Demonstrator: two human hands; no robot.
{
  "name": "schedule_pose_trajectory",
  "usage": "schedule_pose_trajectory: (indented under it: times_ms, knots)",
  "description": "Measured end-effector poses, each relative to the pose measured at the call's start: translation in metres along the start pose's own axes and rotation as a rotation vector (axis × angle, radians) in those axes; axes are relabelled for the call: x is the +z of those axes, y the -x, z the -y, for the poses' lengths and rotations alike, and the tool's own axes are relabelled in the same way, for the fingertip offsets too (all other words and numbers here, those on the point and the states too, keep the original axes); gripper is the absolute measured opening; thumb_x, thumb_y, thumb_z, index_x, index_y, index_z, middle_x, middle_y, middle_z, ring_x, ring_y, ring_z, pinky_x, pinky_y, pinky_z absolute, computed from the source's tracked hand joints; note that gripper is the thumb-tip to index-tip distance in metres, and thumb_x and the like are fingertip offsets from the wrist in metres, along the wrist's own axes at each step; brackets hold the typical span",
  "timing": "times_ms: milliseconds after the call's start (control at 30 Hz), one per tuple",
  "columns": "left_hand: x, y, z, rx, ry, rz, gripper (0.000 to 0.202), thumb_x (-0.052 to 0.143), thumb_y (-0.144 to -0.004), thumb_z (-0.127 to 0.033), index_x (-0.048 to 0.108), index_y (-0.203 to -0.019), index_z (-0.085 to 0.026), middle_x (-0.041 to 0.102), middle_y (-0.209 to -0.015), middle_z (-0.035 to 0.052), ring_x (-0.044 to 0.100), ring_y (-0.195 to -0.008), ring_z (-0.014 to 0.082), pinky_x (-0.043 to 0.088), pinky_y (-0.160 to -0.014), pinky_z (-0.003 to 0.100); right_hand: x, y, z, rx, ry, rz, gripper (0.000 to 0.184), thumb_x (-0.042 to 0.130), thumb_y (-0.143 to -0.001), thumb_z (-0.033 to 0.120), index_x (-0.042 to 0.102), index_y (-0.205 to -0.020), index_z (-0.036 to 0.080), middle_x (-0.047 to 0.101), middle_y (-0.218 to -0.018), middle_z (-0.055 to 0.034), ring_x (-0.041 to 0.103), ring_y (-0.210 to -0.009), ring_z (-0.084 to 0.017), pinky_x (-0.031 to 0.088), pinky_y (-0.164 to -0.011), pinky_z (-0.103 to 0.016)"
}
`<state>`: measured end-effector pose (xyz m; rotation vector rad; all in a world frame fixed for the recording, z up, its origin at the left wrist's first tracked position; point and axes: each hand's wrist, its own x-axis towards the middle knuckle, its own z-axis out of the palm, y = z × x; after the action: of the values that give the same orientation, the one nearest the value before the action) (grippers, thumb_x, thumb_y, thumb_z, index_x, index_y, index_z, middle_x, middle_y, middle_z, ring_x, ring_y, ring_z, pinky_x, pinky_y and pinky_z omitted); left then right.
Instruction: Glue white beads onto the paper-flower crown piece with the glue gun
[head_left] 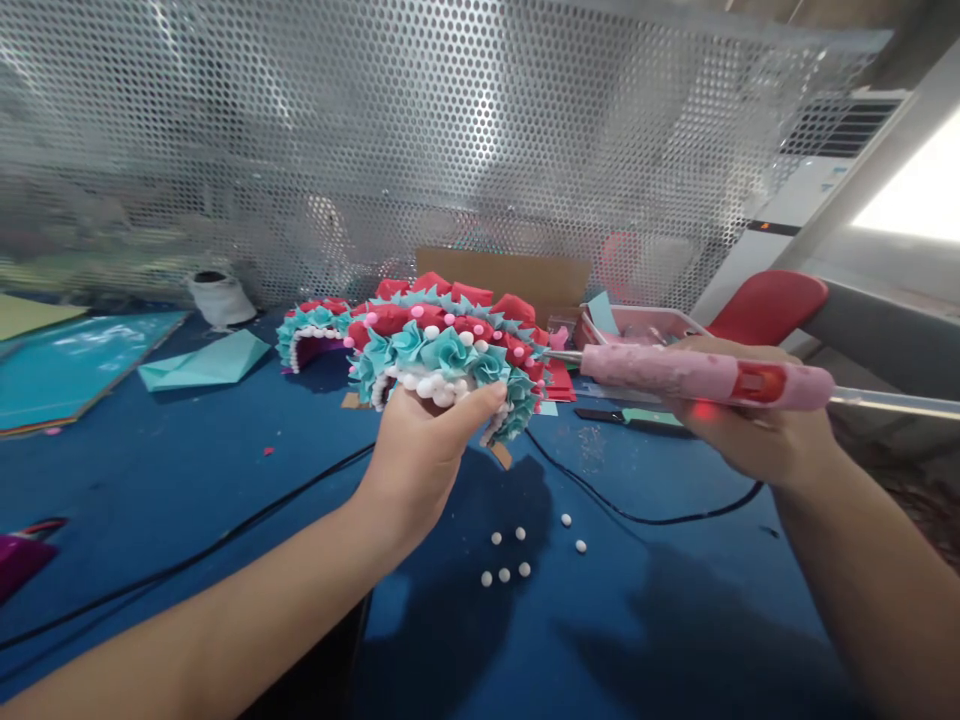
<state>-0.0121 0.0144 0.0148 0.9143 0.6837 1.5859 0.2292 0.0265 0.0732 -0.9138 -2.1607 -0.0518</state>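
An arched craft piece of red and turquoise paper petals, dotted with pink and white beads [450, 335], sits above the counter [187, 480] in the closed grip of the left hand [420, 465], thumb along its near edge. The right hand [761, 430] is wrapped around a pink glue gun [652, 372], its metal nozzle at the piece's right side; whether they touch is unclear. Loose round white beads [504, 575] lie below, on the blue surface, near a thin black cable [645, 519].

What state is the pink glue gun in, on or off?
The glue gun appears on: a red light glows at its underside, by the right hand.
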Motion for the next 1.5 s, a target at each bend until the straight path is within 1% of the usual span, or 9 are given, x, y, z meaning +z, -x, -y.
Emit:
schedule_pose_trajectory:
  times_ms: [100, 200, 400, 500, 633, 933, 1033, 1200, 1500]
  knots:
    - [0.002, 0.002, -0.002, -0.039, 0.003, 0.003, 0.021, 0.076, -0.070, -0.014, 0.058, -0.079, -0.018, 0.061, -0.079, -0.0044, 0.059, -0.077, 0.0086, 0.053, -0.077, 0.023, 0.009, -0.003, 0.011, -0.098, -0.058, 0.039, 0.012, 0.051, -0.070, 0.010, 0.058, -0.073, 0.020, 0.059, -0.062, 0.0007, 0.054, -0.055, -0.011, 0.043, -0.049, -0.023]
    - [0.003, 0.003, -0.003, -0.064, 0.005, 0.010, 0.020, 0.075, -0.070, -0.013, 0.056, -0.072, -0.017, 0.061, -0.077, -0.0045, 0.059, -0.075, 0.0077, 0.053, -0.075, 0.021, 0.011, -0.003, 0.012, -0.142, -0.059, 0.034, 0.010, 0.052, -0.069, 0.009, 0.056, -0.070, 0.018, 0.055, -0.061, 0.0011, 0.051, -0.055, -0.010, 0.040, -0.047, -0.023]
    - [0.003, 0.005, -0.004, -0.086, 0.018, 0.015, 0.028, 0.076, -0.070, -0.013, 0.051, -0.059, -0.016, 0.063, -0.076, -0.0039, 0.059, -0.069, 0.0066, 0.054, -0.069, 0.019, 0.013, -0.002, 0.009, -0.137, -0.045, 0.036, 0.008, 0.051, -0.069, 0.011, 0.054, -0.069, 0.019, 0.055, -0.060, 0.0014, 0.045, -0.051, -0.009, 0.037, -0.045, -0.023]
    - [0.005, 0.004, -0.004, -0.096, 0.039, 0.024, 0.023, 0.075, -0.070, -0.011, 0.054, -0.062, -0.016, 0.062, -0.073, -0.0049, 0.059, -0.069, 0.0065, 0.054, -0.068, 0.018, 0.014, -0.001, 0.010, -0.171, -0.023, 0.038, 0.008, 0.050, -0.068, 0.011, 0.052, -0.068, 0.019, 0.055, -0.059, 0.0010, 0.045, -0.050, -0.010, 0.037, -0.044, -0.024]
    - [0.005, 0.004, -0.002, -0.090, 0.101, 0.105, 0.012, 0.072, -0.074, -0.009, 0.062, -0.073, -0.017, 0.061, -0.073, -0.0044, 0.059, -0.073, 0.0069, 0.054, -0.072, 0.019, 0.016, 0.002, 0.009, -0.218, -0.010, 0.006, 0.011, 0.050, -0.068, 0.009, 0.054, -0.071, 0.019, 0.050, -0.057, 0.0021, 0.049, -0.052, -0.011, 0.040, -0.047, -0.025]
    - [0.003, 0.004, -0.004, -0.088, 0.149, 0.133, 0.013, 0.072, -0.075, -0.009, 0.062, -0.069, -0.016, 0.061, -0.069, -0.0049, 0.060, -0.071, 0.0060, 0.055, -0.072, 0.018, 0.011, 0.003, 0.012, -0.188, 0.021, -0.042, 0.009, 0.051, -0.072, 0.011, 0.055, -0.075, 0.019, 0.051, -0.059, 0.0019, 0.042, -0.049, -0.009, 0.035, -0.044, -0.023]
    - [0.004, 0.005, -0.004, -0.098, 0.153, 0.112, 0.016, 0.072, -0.073, -0.008, 0.061, -0.066, -0.016, 0.062, -0.068, -0.0048, 0.061, -0.070, 0.0061, 0.055, -0.070, 0.017, 0.010, 0.003, 0.013, -0.180, 0.035, -0.019, 0.009, 0.050, -0.073, 0.011, 0.054, -0.075, 0.019, 0.050, -0.059, 0.0011, 0.043, -0.050, -0.009, 0.035, -0.044, -0.023]
    - [0.005, 0.006, -0.002, -0.081, 0.143, 0.102, 0.014, 0.074, -0.071, -0.008, 0.064, -0.074, -0.017, 0.064, -0.072, -0.0041, 0.063, -0.074, 0.0081, 0.055, -0.074, 0.020, 0.011, 0.005, 0.012, -0.173, 0.023, -0.015, 0.006, 0.050, -0.074, 0.014, 0.052, -0.073, 0.020, 0.050, -0.059, 0.0011, 0.043, -0.049, -0.010, 0.034, -0.044, -0.024]
    - [0.004, 0.006, -0.002, -0.082, 0.158, 0.113, 0.014, 0.073, -0.072, -0.008, 0.063, -0.069, -0.017, 0.065, -0.069, -0.0048, 0.063, -0.071, 0.0065, 0.056, -0.071, 0.018, 0.010, 0.005, 0.014, -0.127, 0.061, -0.015, 0.005, 0.051, -0.074, 0.017, 0.053, -0.071, 0.020, 0.049, -0.056, 0.0018, 0.042, -0.047, -0.010, 0.032, -0.044, -0.025]
